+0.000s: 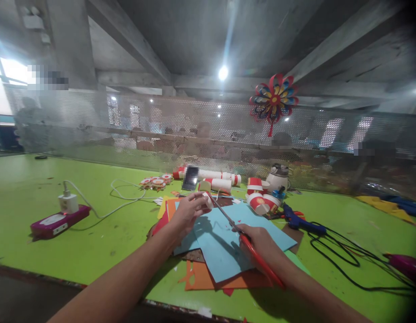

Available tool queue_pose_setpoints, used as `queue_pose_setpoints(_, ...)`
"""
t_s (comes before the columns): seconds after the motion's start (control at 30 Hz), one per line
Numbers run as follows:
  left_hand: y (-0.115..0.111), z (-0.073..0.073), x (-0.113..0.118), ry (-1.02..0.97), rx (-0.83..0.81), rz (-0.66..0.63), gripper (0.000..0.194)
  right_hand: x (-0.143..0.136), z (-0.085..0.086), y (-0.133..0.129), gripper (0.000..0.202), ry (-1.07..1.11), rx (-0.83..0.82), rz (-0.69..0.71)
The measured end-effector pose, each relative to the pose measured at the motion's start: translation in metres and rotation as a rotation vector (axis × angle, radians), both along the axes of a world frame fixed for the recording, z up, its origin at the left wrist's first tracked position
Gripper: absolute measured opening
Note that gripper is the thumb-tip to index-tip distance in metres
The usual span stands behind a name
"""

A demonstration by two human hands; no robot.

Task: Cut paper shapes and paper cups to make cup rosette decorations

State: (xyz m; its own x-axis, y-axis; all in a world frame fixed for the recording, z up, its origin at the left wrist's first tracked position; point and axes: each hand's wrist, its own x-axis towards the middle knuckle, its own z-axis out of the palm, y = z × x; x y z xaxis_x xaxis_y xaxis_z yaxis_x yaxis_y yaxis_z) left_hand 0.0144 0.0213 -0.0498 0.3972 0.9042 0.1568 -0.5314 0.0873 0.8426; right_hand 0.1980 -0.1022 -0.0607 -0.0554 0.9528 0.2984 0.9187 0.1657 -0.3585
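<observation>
While the left grip (189, 211) pinches a small white piece (208, 201) above the blue sheet's (219, 258) far-left part, the right grip (261, 240) clasps red-handled scissors (251, 249), long axis slanting over that sheet toward it.

Left hand (189, 211): holds white piece (208, 201)
Right hand (258, 242): holds red scissors (262, 260), tip near piece
Table (107, 255): blue sheet (224, 253) atop orange sheet (243, 281)
Power strip (60, 223): charger (68, 203) plugged in
Glue gun (307, 226): near cups (258, 204)

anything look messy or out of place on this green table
Yes, offcuts: a white scrap lies at the front of the table, a red bit shows by the orange sheet, whose left side looks raggedly cut.
</observation>
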Motion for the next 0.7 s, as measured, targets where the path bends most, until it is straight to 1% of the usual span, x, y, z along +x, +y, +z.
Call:
queue_pose_setpoints(0.17,-0.0007,0.0002,0.0001,0.005,0.005,0.012,0.035,-0.0009,0.0025,-0.0002,0.031,0.022,0.009,-0.004)
queue_pose_setpoints(0.33,0.0014,-0.0007,0.0006,0.006,0.002,0.018,0.035,-0.0004,0.0030,0.0004,0.031,-0.017,-0.026,-0.013)
queue_pose_setpoints(0.7,0.0029,-0.0007,-0.0007,0.020,0.005,0.002,0.031,-0.0023,0.0042,-0.0014,0.031,-0.043,-0.027,-0.031)
